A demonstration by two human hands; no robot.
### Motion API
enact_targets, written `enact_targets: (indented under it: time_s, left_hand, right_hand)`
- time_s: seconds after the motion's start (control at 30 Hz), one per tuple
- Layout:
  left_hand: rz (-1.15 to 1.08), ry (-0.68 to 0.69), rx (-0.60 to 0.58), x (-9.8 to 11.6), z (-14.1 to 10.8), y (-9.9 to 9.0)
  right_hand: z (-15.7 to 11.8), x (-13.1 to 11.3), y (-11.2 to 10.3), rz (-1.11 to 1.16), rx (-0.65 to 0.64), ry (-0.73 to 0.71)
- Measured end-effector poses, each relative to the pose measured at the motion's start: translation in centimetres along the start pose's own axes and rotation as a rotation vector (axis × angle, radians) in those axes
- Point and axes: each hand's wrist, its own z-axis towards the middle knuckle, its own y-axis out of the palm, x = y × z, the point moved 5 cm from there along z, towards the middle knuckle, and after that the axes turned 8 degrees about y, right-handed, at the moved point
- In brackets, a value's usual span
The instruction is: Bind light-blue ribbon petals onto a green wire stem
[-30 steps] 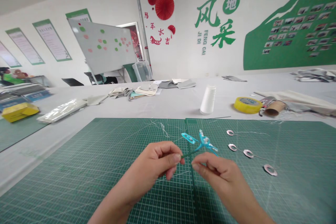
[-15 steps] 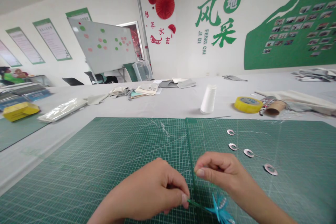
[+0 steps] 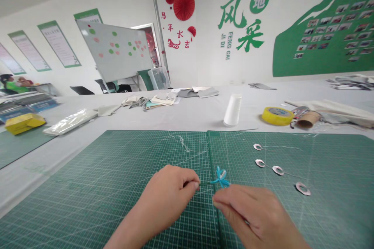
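A blue flower-like piece (image 3: 222, 177) with a light, shiny centre sits at the right end of a thin green stem (image 3: 205, 183). The stem's left end is pinched between thumb and forefinger of my left hand (image 3: 169, 190). Close to the flower, just below and right of it, my right hand (image 3: 257, 210) has its thumb and forefinger pressed together; whatever lies between them is too small to make out. Both hands are over the green cutting mats (image 3: 131, 155), near the seam between them.
Pale rings (image 3: 277, 170) with thin wires lie on the right mat, and loose thread (image 3: 183, 144) on the left one. Behind stand a white thread cone (image 3: 233, 111), yellow tape (image 3: 277, 116) and a cardboard roll (image 3: 309, 118). A person (image 3: 13, 85) is far left.
My left hand has moved up and slightly left, bringing the stem and flower up and left. My right hand has moved lower and its fingertips have turned beneath the flower.
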Motion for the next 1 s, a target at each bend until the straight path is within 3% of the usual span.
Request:
enact_targets:
  time_s: [0.3, 0.4, 0.57, 0.77, 0.87, 1.0]
  left_hand:
    - [-0.170, -0.058, 0.074, -1.0, 0.1, -0.3]
    - [-0.277, -0.078, 0.087, -1.0, 0.3, -0.4]
    - [-0.530, -0.050, 0.052, -0.4, 0.6, -0.6]
    - [-0.878, 0.024, -0.094, 0.2, -0.1, -0.3]
    - [-0.918, 0.088, -0.228, 0.8, -0.5, 0.1]
    - [-0.812, 0.101, -0.372, 1.3, -1.1, 0.8]
  right_hand:
    - [-0.1, -0.2, 1.2, -0.281, -0.029, -0.079]
    - [-0.2, 0.3, 1.6, -0.272, -0.013, -0.061]
    - [0.0, 1.4, 1.8, -0.065, -0.023, 0.050]
    - [0.7, 2.6, 1.5, 0.288, -0.051, 0.362]
    - [0.8, 3.4, 1.7, 0.471, -0.082, 0.469]
    - [0.7, 4.4, 2.6, 0.603, -0.187, 0.548]
